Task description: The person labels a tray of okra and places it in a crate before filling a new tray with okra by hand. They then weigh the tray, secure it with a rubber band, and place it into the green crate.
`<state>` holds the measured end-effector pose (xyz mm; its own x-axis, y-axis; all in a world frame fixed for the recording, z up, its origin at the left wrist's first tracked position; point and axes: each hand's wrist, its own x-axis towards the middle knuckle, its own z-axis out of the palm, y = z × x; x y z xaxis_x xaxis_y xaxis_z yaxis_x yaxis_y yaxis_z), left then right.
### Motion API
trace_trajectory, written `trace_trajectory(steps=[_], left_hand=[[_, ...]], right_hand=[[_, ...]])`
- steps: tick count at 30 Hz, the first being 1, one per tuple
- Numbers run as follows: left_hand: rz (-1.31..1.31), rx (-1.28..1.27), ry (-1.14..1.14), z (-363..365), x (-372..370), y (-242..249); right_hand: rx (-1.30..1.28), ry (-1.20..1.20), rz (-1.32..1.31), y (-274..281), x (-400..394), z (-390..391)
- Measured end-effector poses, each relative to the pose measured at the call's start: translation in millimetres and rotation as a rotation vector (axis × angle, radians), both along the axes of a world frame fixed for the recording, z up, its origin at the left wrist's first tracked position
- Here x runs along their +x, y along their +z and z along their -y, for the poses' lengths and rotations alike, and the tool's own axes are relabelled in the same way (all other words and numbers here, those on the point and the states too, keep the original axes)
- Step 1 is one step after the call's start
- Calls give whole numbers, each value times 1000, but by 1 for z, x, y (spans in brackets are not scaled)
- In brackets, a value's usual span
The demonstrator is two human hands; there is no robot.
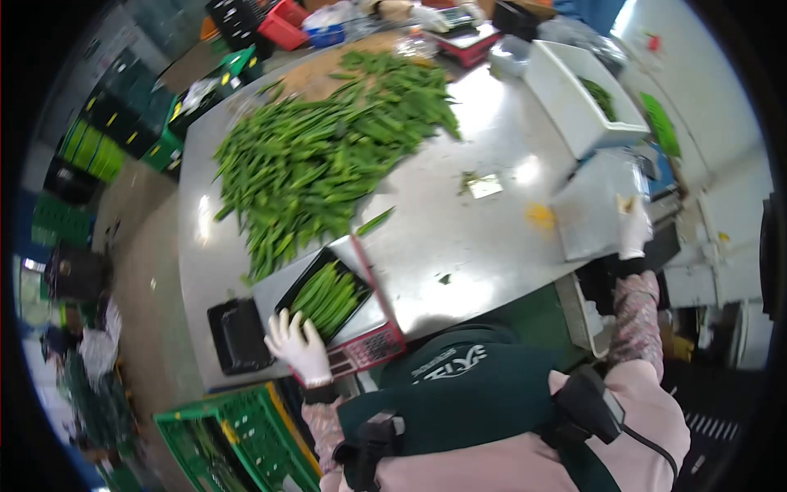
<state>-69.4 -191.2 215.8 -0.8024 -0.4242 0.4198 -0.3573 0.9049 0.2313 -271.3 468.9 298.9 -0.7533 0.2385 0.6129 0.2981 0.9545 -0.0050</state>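
Observation:
A black tray (356, 277) of green okra pods (329, 300) rests on a red-framed scale (379, 305) at the table's front. My left hand (298, 348), in a white glove, has its fingers spread at the near-left edge of that tray. Left of the scale are empty black trays (239, 334). Far to the right, my gloved right hand (633, 231) has its fingers drawn together on a clear plastic bag (592, 205) at the table's right edge. A large heap of okra (328, 156) covers the table's left and back, with one loose pod (375, 221) near the scale.
A white bin (566, 98) with some green pods stands at the back right of the metal table (443, 246). Green crates (221, 435) are stacked at the front left. A second scale (466, 43) sits at the far edge. A small white label (485, 186) lies mid-table.

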Motion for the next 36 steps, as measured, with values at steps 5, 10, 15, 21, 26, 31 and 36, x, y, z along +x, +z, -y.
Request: trace_trajectory(steps=[5,10,15,21,26,31,36], left_hand=[[-89,15,6,-10,7,13],[-339,622,-16,-49,-1,52],[-163,791,-474,-98,-20,82],[-1,1363,-397,-109,0,46],[-359,1673,8,-93,7,41],[-661,1373,25,-65,-11,35],[-438,705,53,-35,-14,12]], right_hand=[[165,232,-263,39,9,38],[-499,733,-284,83,33,145],[-679,1214,715,73,52,261],[-904,1168,1270,27,32,314],[-1440,994,1210,-27,46,359],[-1459,844,892,-87,28,432],[-1260,925,778,-112,6,489]])
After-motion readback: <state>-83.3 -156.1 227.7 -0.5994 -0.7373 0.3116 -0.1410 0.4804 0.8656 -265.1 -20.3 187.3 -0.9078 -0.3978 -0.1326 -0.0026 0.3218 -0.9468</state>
